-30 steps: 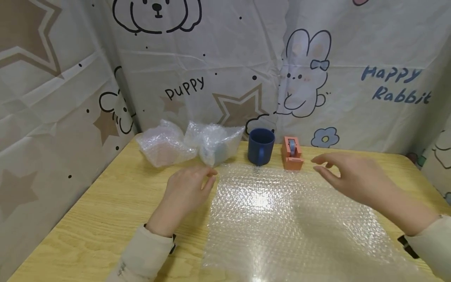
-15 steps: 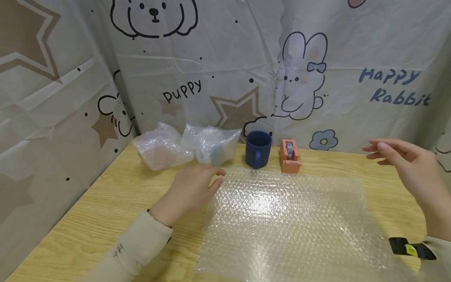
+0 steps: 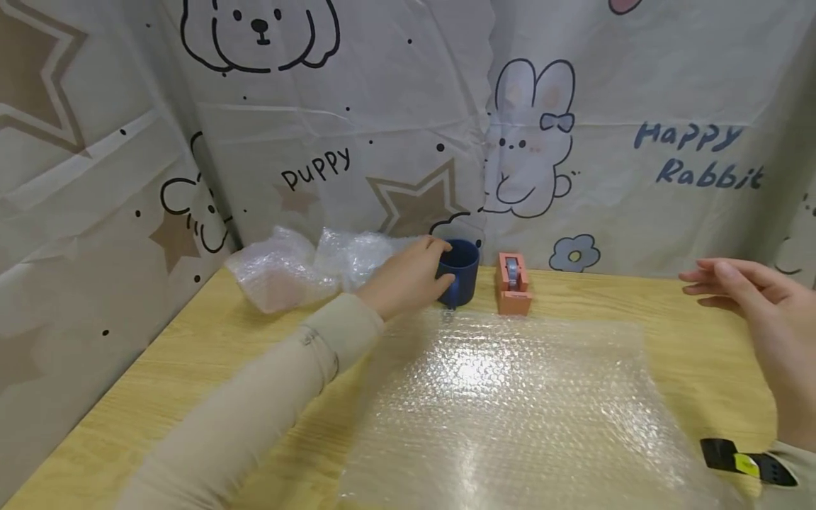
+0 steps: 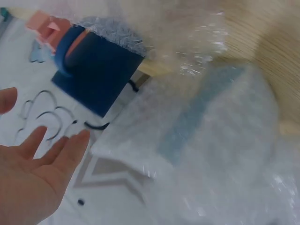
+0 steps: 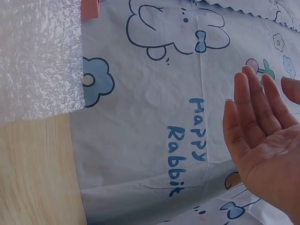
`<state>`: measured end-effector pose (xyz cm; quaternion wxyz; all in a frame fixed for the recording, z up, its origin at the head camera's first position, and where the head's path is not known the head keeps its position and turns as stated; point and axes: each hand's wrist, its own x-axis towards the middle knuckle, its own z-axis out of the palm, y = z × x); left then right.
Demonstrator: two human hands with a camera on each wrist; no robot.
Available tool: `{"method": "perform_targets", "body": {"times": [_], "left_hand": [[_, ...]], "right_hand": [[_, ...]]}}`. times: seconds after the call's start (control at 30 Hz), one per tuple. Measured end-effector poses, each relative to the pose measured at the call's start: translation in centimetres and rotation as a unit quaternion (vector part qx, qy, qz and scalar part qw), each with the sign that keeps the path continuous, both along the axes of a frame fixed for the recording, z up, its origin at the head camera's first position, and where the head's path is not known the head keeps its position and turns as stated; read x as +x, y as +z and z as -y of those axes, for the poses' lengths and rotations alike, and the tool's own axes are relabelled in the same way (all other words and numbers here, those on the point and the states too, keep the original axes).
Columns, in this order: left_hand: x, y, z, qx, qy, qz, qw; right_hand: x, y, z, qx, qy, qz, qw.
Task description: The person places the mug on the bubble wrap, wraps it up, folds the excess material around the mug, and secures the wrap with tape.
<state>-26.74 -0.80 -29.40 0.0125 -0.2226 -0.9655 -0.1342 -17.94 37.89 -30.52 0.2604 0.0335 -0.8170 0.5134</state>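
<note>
A dark blue mug [image 3: 466,275] stands at the back of the table, its handle toward me. My left hand [image 3: 411,276] reaches to the mug's left side and overlaps its rim in the head view. In the left wrist view, the fingers of that hand [image 4: 40,176] are spread and apart from the mug [image 4: 101,70]. Off to the right, my right hand [image 3: 755,297] hovers with nothing in it, its fingers extended. A sheet of clear bubble wrap [image 3: 529,404] lies flat in front of the mug.
Two bubble-wrapped bundles sit at the back left; the nearer-left bundle [image 3: 280,283] looks pinkish inside, and my left hand partly hides the other bundle [image 3: 350,258]. A coral tape dispenser [image 3: 513,301] stands right of the mug. Behind the wooden table [image 3: 707,368] hangs a printed cloth [image 3: 408,106].
My left hand has left the bubble wrap's upper left corner and moved forward and right to the mug. My right hand has swung right, away from the sheet, and now stays raised.
</note>
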Motion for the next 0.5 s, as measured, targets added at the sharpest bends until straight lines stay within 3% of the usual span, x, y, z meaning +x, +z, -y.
{"method": "perform_targets", "body": {"times": [0.2, 0.3, 0.4, 0.5], "left_hand": [[-3.3, -1.6, -3.1, -0.044, 0.052, -0.001, 0.9977], [-4.2, -2.5, -4.2, -0.047, 0.087, 0.012, 0.9950], [-4.7, -2.9, -5.1, -0.042, 0.125, 0.028, 0.9908], [-5.3, -3.0, -5.8, -0.039, 0.150, 0.018, 0.9878]], "right_hand": [[0.0, 0.5, 0.4, -0.031, 0.010, 0.007, 0.999], [0.1, 0.6, 0.8, -0.087, 0.055, -0.003, 0.995], [0.1, 0.6, 1.1, -0.156, 0.109, -0.022, 0.982], [-0.1, 0.7, 1.1, -0.178, 0.127, -0.034, 0.975]]}}
